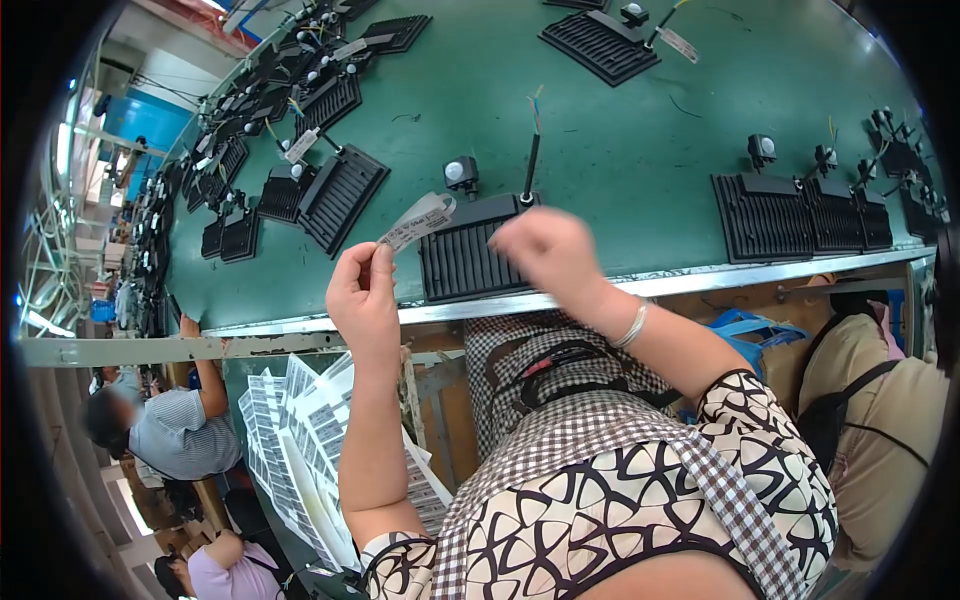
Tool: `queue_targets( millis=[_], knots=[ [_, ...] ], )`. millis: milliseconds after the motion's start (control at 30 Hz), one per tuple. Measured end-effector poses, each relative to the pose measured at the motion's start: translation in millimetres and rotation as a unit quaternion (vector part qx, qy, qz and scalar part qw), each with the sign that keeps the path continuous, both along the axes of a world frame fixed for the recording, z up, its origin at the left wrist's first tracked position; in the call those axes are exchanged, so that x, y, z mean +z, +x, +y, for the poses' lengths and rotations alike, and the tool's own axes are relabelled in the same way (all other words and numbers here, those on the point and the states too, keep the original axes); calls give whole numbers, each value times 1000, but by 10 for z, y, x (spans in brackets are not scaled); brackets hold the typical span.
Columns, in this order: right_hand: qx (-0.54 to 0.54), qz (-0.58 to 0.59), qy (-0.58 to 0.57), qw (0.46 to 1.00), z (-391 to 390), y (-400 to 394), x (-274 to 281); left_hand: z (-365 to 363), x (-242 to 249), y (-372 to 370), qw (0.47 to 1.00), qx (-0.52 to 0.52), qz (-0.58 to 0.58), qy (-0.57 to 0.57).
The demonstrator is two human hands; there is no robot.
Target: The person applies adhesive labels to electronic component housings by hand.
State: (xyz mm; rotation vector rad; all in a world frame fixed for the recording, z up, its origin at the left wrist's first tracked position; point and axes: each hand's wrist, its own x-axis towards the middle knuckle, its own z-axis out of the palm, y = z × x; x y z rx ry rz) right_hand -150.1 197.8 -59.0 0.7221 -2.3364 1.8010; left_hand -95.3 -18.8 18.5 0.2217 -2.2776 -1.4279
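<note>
My left hand (366,290) pinches one end of a printed label (418,224) between thumb and fingertips. The label's far end bends over in a loop. Right behind it lies a black finned floodlight (468,262) at the table's near edge. A round-lensed sensor (461,174) sticks up from its back edge, and a black cable (532,160) with bare coloured wire ends points away from me. Over the floodlight's right side is my right hand (550,252), its fingers bent and smeared by motion.
The green table (640,150) has a metal front edge. More floodlights (345,200) crowd its left side, and a row of them (765,220) sits at right. Label sheets (300,440) lie fanned beside my left arm. A person (185,425) is at lower left.
</note>
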Motion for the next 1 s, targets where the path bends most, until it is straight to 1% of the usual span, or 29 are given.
queue_targets(
  millis=[33, 100, 200, 300, 333, 433, 533, 633, 733, 1000],
  knots=[
    [-124, -15, -83, 989, 67, -105, 48, -8, 11, -32, 1000, -1, 0, 4],
    [-205, -72, -110, 970, 221, -377, 195, -5, 35, -94, 1000, -5, -2, 13],
    [-125, -186, -184, 957, 244, -682, 383, 4, 16, -190, 1000, -8, -7, 15],
    [-11, -181, -134, 974, 330, -914, 538, 44, 34, -263, 999, -14, 2, 32],
    [12, -170, -106, 980, 339, -965, 577, 45, 40, -282, 999, -15, 2, 30],
    [107, -183, -43, 976, 361, -1096, 652, 54, 51, -335, 999, -16, 8, 27],
    [176, -185, -39, 966, 308, -1103, 676, 99, 83, -422, 999, -16, 19, 33],
    [108, -148, -10, 983, 219, -1007, 667, 178, 110, -564, 998, -14, 37, 50],
    [93, -125, -29, 987, 194, -923, 683, 247, 117, -722, 997, -15, 57, 42],
    [73, -110, -43, 990, 204, -883, 630, 428, 153, -812, 998, -29, 41, 41]
  ],
)
